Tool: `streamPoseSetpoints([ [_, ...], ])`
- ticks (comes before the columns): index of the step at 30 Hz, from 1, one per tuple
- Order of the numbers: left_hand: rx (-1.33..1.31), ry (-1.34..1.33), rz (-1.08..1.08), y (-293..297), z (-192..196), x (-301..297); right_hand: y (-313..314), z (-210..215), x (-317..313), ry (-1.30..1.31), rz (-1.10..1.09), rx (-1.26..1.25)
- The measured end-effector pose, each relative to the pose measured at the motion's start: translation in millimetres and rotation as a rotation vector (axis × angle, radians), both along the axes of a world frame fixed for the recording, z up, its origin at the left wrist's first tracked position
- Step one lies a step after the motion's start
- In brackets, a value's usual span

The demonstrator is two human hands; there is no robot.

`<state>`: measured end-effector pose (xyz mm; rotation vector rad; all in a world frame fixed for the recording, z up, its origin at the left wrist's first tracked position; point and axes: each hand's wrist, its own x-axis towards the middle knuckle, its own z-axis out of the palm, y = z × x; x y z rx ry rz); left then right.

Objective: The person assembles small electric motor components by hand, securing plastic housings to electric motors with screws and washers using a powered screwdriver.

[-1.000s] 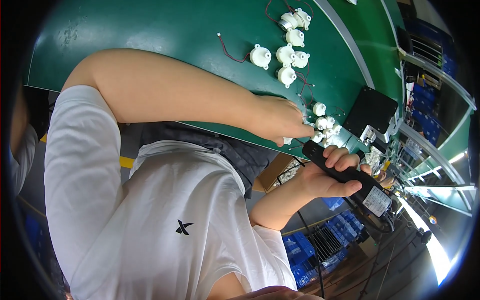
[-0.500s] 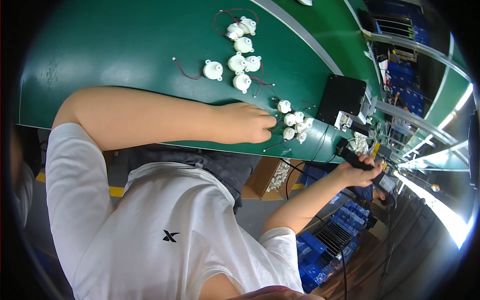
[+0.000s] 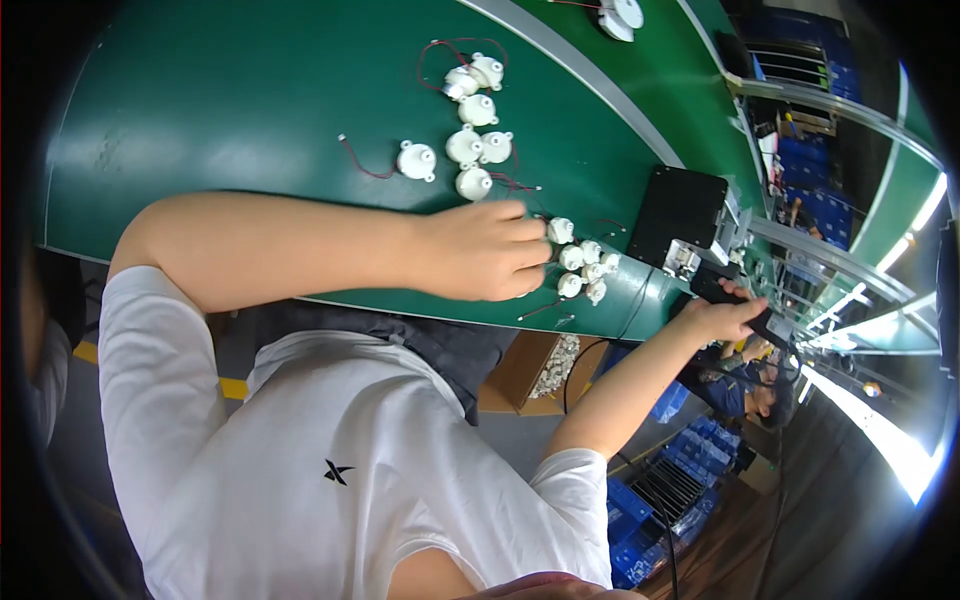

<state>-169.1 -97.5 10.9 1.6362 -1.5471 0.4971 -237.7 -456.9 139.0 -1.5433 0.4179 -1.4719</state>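
Observation:
My left hand [image 3: 490, 250] lies low over the green table [image 3: 250, 120], its fingers curled and their tips hidden. Right beside those fingers is a cluster of small white round motor-like parts [image 3: 571, 257]. Farther up the table lie more white round parts, one of them [image 3: 416, 160] apart from the others, with mounting ears and thin red-and-black leads. At the right, my right hand [image 3: 722, 312] is closed around a black elongated handheld tool [image 3: 778, 326]. The tool's front end is close to the metal fitting [image 3: 683, 259] on a black box [image 3: 680, 212].
A grey rail [image 3: 570, 65] separates the table from a green strip, where another white part [image 3: 622, 18] lies. Below the table edge stands a cardboard box [image 3: 510, 375] of small white pieces. Blue crates [image 3: 640, 520] and another person [image 3: 745, 390] are at right.
My right hand has moved up with the black tool, nearer the black box. The fingers of my left hand have shifted beside the cluster. The view has tilted slightly, showing the part beyond the rail.

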Motion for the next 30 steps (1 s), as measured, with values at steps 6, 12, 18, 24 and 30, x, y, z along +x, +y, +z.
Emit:
streamPoseSetpoints([
  [6, -0.017, -0.087, 0.258, 42.9, 10.9, 50.1, 4.6, 4.8, -27.1, 0.106, 0.152, 0.109],
  [12, 0.178, 0.068, 0.283, 53.7, -4.7, 52.1, 85.0, -2.2, -47.4, 0.102, 0.411, 0.167],
  [18, 0.214, 0.072, 0.1, 55.0, -6.7, 56.2, 201.6, -12.2, -9.7, 0.05, 0.883, 0.232],
  [24, 0.194, 0.041, 0.03, 52.6, -10.7, 53.0, 239.1, -26.1, 24.6, 0.074, 0.95, 0.178],
  [30, 0.206, -0.024, 0.076, 54.6, -10.4, 51.3, 239.1, -33.2, 31.5, 0.11, 0.942, 0.198],
])
